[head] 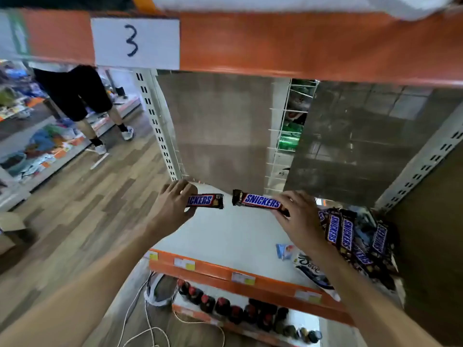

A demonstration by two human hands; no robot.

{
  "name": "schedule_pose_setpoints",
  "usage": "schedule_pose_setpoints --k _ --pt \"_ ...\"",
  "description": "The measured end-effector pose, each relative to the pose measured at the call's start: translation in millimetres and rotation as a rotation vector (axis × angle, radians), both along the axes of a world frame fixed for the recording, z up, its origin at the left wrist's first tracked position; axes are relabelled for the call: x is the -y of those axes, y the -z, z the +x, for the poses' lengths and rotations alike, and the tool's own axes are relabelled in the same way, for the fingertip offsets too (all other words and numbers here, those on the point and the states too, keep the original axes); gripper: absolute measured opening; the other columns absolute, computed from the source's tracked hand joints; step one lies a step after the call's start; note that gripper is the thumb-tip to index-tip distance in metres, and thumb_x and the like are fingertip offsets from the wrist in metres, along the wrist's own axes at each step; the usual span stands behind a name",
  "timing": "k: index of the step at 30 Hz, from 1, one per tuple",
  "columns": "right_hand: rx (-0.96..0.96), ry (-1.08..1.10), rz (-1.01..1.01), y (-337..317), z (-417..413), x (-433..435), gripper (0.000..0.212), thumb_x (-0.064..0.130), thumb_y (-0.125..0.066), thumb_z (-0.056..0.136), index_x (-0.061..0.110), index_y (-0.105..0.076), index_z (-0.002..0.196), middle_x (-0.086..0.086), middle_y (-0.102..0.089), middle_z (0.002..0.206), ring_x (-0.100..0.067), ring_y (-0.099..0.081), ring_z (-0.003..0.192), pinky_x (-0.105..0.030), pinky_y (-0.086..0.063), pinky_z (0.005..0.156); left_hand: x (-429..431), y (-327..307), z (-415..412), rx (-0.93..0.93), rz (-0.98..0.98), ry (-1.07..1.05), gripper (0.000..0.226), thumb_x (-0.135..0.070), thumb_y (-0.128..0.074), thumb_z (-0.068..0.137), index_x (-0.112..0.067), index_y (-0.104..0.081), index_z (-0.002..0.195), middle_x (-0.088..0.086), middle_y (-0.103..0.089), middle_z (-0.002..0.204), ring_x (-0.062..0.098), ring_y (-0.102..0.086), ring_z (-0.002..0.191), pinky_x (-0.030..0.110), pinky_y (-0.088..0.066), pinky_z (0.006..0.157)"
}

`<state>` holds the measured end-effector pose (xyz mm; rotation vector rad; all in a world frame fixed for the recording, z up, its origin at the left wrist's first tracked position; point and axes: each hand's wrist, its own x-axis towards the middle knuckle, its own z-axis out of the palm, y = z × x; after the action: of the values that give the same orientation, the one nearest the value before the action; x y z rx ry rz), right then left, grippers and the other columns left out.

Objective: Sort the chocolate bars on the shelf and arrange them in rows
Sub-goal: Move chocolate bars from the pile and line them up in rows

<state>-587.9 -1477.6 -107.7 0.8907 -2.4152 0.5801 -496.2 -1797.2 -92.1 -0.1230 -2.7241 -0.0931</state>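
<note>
- Nearest us, low down: dark bottles (225, 306) in a row on the lower shelf; not part of the job.
- Shelf (238, 234) w/ orange front rail: bare white across middle and left, no row laid yet as far as we see.
- Near right: white Dove bag (310, 269) and small blue packet (285, 250) lie loose, just beside the heap.
- Right, a bit farther: heap of Snickers bars (350, 234), jumbled, overlapping, unsorted.
- Over the far middle: our left hand (172, 204), grip clamped on one end of the left Snickers bar (208, 201); our right hand (298, 216), grip pinching the end of the right Snickers bar (260, 201). Bars roughly level, end to end, not touching, both off the shelf.
- Step, we judge: placing, about to start a row. Task looks early.
- Next move needs: both bars set flat on the bare far part, logos same way, parallel to the back panel (220, 126), then more from the heap.
</note>
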Motion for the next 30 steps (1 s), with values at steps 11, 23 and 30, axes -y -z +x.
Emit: schedule_pose_setpoints --k 11,23,30 --pt "0.145 0.11 0.056 64 35 36 0.026 0.032 -0.067 0.08 0.02 -0.068 0.103 0.006 -0.061 0.098 -0.02 -0.05 0.089 -0.037 -0.04 0.077 46 75 -6 0.117 0.185 0.135 0.025 -0.037 -0.052 0.073 -0.022 -0.051 0.094 -0.002 -0.057 0.089 0.024 -0.055 0.08 0.033 -0.036 0.07" --pt "0.465 0.074 0.089 161 38 11 0.03 0.026 -0.079 0.075 0.02 -0.071 0.104 0.005 -0.064 0.096 -0.019 -0.054 0.089 -0.027 -0.031 0.075 24 166 0 0.34 0.195 0.254 0.032 -0.044 -0.057 0.07 -0.021 -0.062 0.092 -0.003 -0.063 0.087 0.024 -0.06 0.085 0.036 -0.041 0.069" --pt "0.463 0.105 0.121 172 43 4 0.032 0.031 -0.071 0.076 0.016 -0.071 0.103 0.0 -0.067 0.095 -0.022 -0.055 0.087 -0.023 -0.026 0.076 12 182 -9 0.351 0.239 0.28 0.031 -0.032 -0.077 0.075 -0.018 -0.065 0.101 -0.001 -0.064 0.096 0.023 -0.055 0.093 0.035 -0.037 0.076"
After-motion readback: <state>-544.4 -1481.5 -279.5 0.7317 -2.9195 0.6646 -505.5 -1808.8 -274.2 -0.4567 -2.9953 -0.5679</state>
